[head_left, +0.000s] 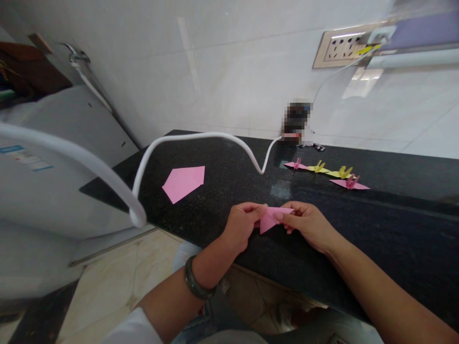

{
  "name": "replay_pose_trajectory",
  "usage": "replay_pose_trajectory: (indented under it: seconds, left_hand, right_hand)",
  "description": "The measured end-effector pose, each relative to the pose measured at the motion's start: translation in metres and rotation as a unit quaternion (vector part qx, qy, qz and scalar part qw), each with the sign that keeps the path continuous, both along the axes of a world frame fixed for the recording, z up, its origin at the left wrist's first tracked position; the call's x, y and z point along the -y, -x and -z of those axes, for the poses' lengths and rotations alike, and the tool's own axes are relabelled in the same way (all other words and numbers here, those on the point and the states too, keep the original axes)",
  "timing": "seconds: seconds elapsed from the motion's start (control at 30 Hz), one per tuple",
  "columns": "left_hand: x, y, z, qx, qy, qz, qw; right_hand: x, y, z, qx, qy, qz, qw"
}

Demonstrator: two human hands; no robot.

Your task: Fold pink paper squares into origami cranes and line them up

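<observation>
A piece of pink folded paper (268, 220) is held between both hands just above the front part of the black countertop. My left hand (244, 220) pinches its left corner with thumb and forefinger; a dark bangle sits on that wrist. On the other side, my right hand (304, 220) grips the right part, the thumb pressed flat on the paper's face. The paper is folded to a pointed, roughly triangular shape. Some of its underside is hidden by the fingers. More pink paper (184, 182) lies on the counter to the left of my hands.
Several small folded paper cranes, pink and yellow (319, 167), stand in a row at the back right of the black countertop (229, 167). A white bendy tube (215, 136) arches over the left side. A pixelated dark object (297, 119) leans on the wall below a socket panel (340, 47).
</observation>
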State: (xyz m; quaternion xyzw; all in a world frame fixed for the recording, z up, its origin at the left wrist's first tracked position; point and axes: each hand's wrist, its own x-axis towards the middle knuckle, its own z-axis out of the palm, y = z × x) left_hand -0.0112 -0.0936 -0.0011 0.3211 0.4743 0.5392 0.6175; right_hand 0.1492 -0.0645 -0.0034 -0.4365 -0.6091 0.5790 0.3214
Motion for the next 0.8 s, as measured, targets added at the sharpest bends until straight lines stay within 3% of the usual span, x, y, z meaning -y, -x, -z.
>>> replay_pose_trajectory:
  seconds: [0.3, 0.57, 0.8]
  left_hand:
    - [0.0001, -0.002, 0.0088, -0.079, -0.039, 0.006, 0.996]
    - [0.0018, -0.0031, 0.007, -0.09, -0.048, -0.011, 0.995]
    - [-0.0005, -0.0007, 0.0046, -0.047, -0.018, 0.008, 0.999]
  right_hand:
    - [0.0038, 0.009, 0.0043, -0.018, -0.03, 0.039, 0.999]
    - [0.007, 0.0105, -0.0016, 0.052, -0.057, 0.046, 0.996]
    - [0.0057, 0.0083, 0.0007, -0.003, -0.061, 0.053, 0.997]
